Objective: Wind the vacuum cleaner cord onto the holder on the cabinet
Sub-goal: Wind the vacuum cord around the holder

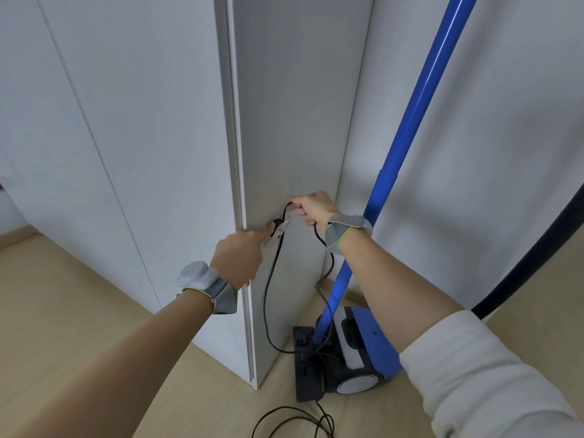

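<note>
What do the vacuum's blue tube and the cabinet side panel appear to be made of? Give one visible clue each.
Blue tube: likely glossy metal or plastic; a bright highlight runs along it.
Cabinet side panel: probably matte white laminated board; flat, faintly grained, without shine.

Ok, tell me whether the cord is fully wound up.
Not wound: cord hangs loose from the holder, with slack loops on the floor.

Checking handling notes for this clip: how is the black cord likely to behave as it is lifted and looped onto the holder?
Probably floppy: the cord sags in a long loop below the holder and lies in loose curls on the floor. It looks thin and light. The right hand grips it easily; slack may tangle near the vacuum cleaner.
</note>
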A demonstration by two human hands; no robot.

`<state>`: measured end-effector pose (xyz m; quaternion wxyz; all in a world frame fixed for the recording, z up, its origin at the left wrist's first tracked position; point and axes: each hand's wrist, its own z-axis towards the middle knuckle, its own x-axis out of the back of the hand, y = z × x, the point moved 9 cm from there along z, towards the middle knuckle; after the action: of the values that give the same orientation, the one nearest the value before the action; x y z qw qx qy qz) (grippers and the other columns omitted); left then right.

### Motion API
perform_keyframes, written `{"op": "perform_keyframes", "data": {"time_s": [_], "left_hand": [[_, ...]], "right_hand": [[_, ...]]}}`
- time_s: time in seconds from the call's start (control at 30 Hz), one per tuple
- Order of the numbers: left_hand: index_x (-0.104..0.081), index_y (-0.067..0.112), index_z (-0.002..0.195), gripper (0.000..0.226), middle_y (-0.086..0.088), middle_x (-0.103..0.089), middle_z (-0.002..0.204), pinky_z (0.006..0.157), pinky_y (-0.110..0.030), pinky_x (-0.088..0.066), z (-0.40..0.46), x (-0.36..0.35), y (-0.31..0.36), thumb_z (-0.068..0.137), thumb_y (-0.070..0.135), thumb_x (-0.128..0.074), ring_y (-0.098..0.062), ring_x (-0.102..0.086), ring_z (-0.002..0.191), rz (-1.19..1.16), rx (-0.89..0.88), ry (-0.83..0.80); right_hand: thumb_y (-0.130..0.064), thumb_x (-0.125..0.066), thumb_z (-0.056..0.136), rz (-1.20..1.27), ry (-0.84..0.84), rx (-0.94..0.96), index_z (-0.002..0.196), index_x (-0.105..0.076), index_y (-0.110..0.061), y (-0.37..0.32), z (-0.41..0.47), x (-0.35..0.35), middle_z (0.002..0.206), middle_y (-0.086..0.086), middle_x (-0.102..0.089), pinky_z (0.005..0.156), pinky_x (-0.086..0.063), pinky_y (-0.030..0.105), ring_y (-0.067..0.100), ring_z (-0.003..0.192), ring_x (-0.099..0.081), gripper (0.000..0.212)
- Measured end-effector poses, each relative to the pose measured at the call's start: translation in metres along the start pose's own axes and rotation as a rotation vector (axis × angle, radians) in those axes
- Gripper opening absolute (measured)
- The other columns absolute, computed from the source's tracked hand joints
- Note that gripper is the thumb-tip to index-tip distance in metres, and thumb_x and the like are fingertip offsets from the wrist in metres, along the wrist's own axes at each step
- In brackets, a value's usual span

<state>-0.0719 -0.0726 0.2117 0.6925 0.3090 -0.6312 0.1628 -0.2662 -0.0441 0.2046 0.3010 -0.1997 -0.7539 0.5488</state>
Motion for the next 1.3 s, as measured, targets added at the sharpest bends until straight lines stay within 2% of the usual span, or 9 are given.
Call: {"op": "perform_keyframes", "data": {"time_s": [0.13,0.27,0.37,0.5,0.67,0.73,0.9,1.03,1.3], "left_hand": [[-0.022,0.061,0.146,0.063,0.004,-0.059,0.056,0.072,-0.031,-0.059,-0.001,0.004,-0.002,0.103,0.016,-0.028,-0.017,-0.060,0.051,0.041,-0.013,0.068],[-0.048,0.051,0.137,0.053,0.001,-0.065,0.067,0.072,-0.036,-0.058,-0.007,0.013,-0.008,0.099,0.018,-0.029,-0.024,-0.067,0.063,0.063,-0.025,0.213],[-0.058,0.040,0.130,0.042,-0.003,-0.068,0.073,0.069,-0.037,-0.057,-0.012,0.026,-0.013,0.101,0.023,-0.033,-0.027,-0.067,0.065,0.024,-0.030,0.322],[-0.055,0.038,0.131,0.041,-0.005,-0.068,0.074,0.070,-0.040,-0.057,-0.013,0.031,-0.015,0.101,0.024,-0.031,-0.029,-0.066,0.063,-0.032,-0.053,0.328],[-0.052,0.041,0.136,0.048,-0.005,-0.068,0.074,0.073,-0.039,-0.059,-0.009,0.020,-0.012,0.099,0.021,-0.029,-0.027,-0.066,0.062,-0.036,-0.053,0.199],[-0.049,0.045,0.137,0.049,-0.005,-0.068,0.074,0.072,-0.038,-0.060,-0.008,0.014,-0.008,0.100,0.022,-0.028,-0.026,-0.066,0.059,-0.043,-0.068,0.175],[-0.036,0.056,0.145,0.053,-0.009,-0.068,0.079,0.072,-0.040,-0.060,-0.005,0.008,-0.001,0.103,0.026,-0.027,-0.031,-0.066,0.062,-0.080,-0.105,0.188],[-0.036,0.055,0.146,0.053,-0.008,-0.065,0.076,0.069,-0.039,-0.061,-0.004,0.007,-0.002,0.103,0.025,-0.027,-0.029,-0.065,0.059,-0.064,-0.095,0.202],[-0.044,0.051,0.142,0.059,0.000,-0.064,0.053,0.056,-0.025,-0.057,-0.008,0.006,-0.008,0.098,0.015,-0.026,-0.012,-0.062,0.037,-0.066,-0.099,0.168]], "right_hand": [[-0.011,-0.045,0.097,0.027,0.060,0.113,0.087,-0.068,0.001,-0.010,-0.030,-0.009,0.056,0.007,-0.050,0.041,-0.025,0.019,0.013,0.032,-0.035,0.027],[-0.008,-0.040,0.097,0.004,0.067,0.203,0.082,-0.059,-0.008,-0.002,-0.066,-0.024,0.061,0.009,-0.059,0.044,-0.040,0.025,0.021,0.043,-0.050,0.024],[-0.014,-0.040,0.100,-0.067,0.098,0.265,0.088,-0.064,-0.005,0.009,-0.081,-0.037,0.063,0.008,-0.064,0.047,-0.048,0.028,0.024,0.046,-0.060,0.028],[-0.026,-0.043,0.100,-0.284,0.209,0.382,0.090,-0.063,-0.018,0.024,-0.105,-0.060,0.077,0.006,-0.068,0.060,-0.054,0.035,0.028,0.064,-0.065,0.024],[-0.025,-0.042,0.103,-0.373,0.178,0.388,0.098,-0.066,-0.013,0.049,-0.119,-0.089,0.096,0.007,-0.073,0.072,-0.048,0.036,0.030,0.087,-0.064,0.027],[-0.023,-0.044,0.102,-0.372,0.159,0.357,0.096,-0.069,-0.013,0.055,-0.112,-0.089,0.090,0.005,-0.072,0.067,-0.042,0.032,0.025,0.081,-0.063,0.027],[-0.027,-0.046,0.097,-0.148,0.003,0.153,0.069,-0.062,-0.022,0.078,-0.088,-0.090,0.049,-0.008,-0.049,0.052,-0.037,0.029,0.017,0.045,-0.042,0.033],[-0.046,-0.051,0.100,0.007,-0.146,0.031,0.081,-0.064,-0.011,0.096,-0.081,-0.086,0.053,0.002,-0.038,0.043,-0.026,0.019,0.016,0.041,-0.032,0.042],[-0.056,-0.057,0.095,0.064,-0.335,0.074,0.089,-0.059,-0.012,0.104,-0.085,-0.073,0.059,-0.002,-0.025,0.045,-0.014,0.026,0.012,0.048,-0.018,0.044]]}}
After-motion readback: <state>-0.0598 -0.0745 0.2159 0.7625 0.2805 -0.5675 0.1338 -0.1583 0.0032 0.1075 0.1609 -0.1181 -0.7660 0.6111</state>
